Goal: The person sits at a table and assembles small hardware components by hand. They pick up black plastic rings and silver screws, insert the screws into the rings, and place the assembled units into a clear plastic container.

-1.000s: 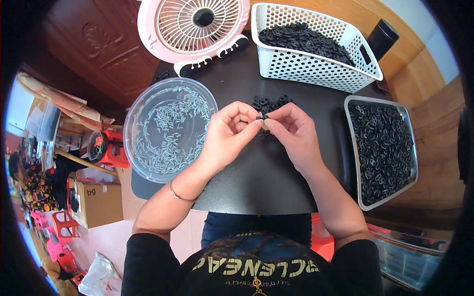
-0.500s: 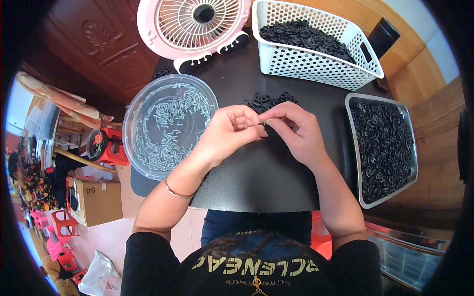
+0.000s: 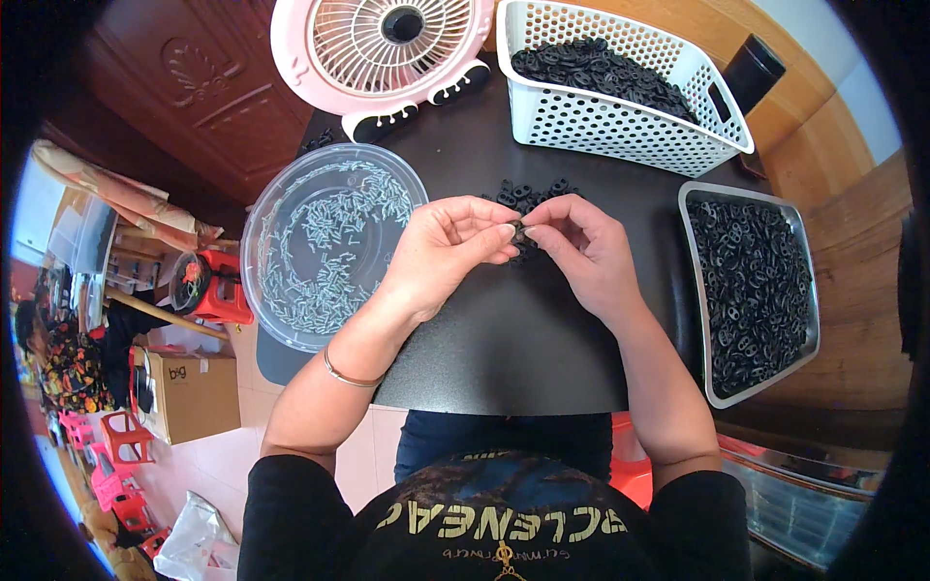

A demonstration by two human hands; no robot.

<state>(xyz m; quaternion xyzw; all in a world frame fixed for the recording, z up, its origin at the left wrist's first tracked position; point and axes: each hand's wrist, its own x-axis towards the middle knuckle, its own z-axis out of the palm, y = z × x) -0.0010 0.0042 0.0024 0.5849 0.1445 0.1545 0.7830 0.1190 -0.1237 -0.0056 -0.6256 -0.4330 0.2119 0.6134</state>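
Observation:
Over the middle of the dark table, my left hand (image 3: 448, 247) and my right hand (image 3: 584, 250) meet fingertip to fingertip. Both pinch one small black piece with holes (image 3: 519, 232), which is partly covered by the fingers. Whether a pin sits in it is too small to tell. Just beyond my fingers lies a little pile of similar black pieces (image 3: 528, 194). To the left stands a round clear plastic tub (image 3: 250, 276), its bottom scattered with short silvery pins (image 3: 339, 228). A metal tray (image 3: 704, 339) full of black two-holed pieces (image 3: 751, 281) stands on the right.
At the back right, a white perforated basket (image 3: 601, 136) holds more black pieces. Left of it stands a pink fan (image 3: 291, 48). A black cylinder (image 3: 753, 66) is behind the basket. The table's rounded front edge (image 3: 504, 407) lies near my body. Stools and a cardboard box (image 3: 199, 392) are at the left.
My fingertips have shifted around the black piece and it now shows more between them. The right hand has moved slightly; the containers look unchanged.

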